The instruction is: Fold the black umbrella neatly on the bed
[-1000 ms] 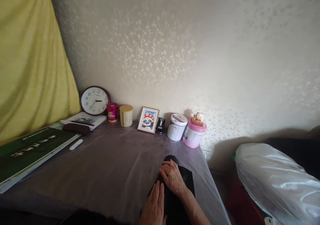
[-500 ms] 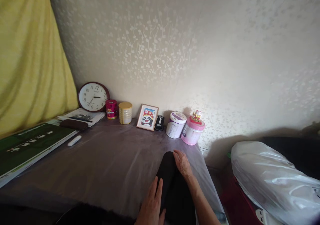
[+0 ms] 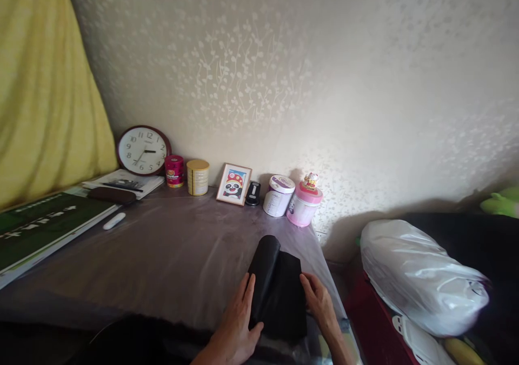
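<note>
A dark black sheet (image 3: 287, 294), its left side curled into a thick roll (image 3: 265, 262), lies near the table's right front. My left hand (image 3: 239, 316) wraps the roll's left side, with the fingers along it and the thumb across its lower end. At the flap's right edge, my right hand (image 3: 318, 294) pinches the sheet between thumb and fingers. Whether the sheet is cloth or plastic I cannot tell.
Along the wall stand a clock (image 3: 144, 150), a pink can (image 3: 174, 171), a yellow-lidded can (image 3: 198, 177), a panda picture frame (image 3: 234, 184) and two tubs (image 3: 279, 196). A green book (image 3: 48, 227) lies left. Off the table's right edge is a white plastic bag (image 3: 417, 273).
My right hand has moved from the roll's top down to the flap's right edge. More of the flat flap shows beside the roll. My view has shifted slightly right.
</note>
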Demonstrator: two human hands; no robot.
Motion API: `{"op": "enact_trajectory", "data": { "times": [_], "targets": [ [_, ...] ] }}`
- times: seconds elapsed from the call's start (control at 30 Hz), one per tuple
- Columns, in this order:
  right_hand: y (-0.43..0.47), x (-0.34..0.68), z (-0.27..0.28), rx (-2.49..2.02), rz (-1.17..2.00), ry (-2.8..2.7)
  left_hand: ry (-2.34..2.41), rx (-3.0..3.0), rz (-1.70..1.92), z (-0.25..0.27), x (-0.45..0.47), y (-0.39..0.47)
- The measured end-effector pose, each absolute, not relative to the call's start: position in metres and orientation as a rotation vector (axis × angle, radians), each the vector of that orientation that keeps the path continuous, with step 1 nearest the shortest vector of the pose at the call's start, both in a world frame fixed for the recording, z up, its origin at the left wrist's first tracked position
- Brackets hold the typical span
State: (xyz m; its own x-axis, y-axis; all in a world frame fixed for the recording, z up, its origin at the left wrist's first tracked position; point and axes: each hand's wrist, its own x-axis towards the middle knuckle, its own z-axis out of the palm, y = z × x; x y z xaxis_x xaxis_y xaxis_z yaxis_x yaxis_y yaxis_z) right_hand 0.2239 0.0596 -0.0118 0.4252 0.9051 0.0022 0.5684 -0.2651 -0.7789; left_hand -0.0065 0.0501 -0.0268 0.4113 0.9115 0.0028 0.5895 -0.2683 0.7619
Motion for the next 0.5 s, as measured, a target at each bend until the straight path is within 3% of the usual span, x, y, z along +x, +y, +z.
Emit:
{"op": "enact_trajectory", "data": {
  "times": [0.3,0.5],
  "targets": [
    [0.063,0.224,-0.022,-1.978,0.391,-1.35,1.209,1.899,0.591,-0.035,-0.012,0.052],
    [0.071,0.208,0.001,-1.783,0.578,-1.329,1.267,1.912,0.563,-0.034,-0.009,0.05]
  ]
}}
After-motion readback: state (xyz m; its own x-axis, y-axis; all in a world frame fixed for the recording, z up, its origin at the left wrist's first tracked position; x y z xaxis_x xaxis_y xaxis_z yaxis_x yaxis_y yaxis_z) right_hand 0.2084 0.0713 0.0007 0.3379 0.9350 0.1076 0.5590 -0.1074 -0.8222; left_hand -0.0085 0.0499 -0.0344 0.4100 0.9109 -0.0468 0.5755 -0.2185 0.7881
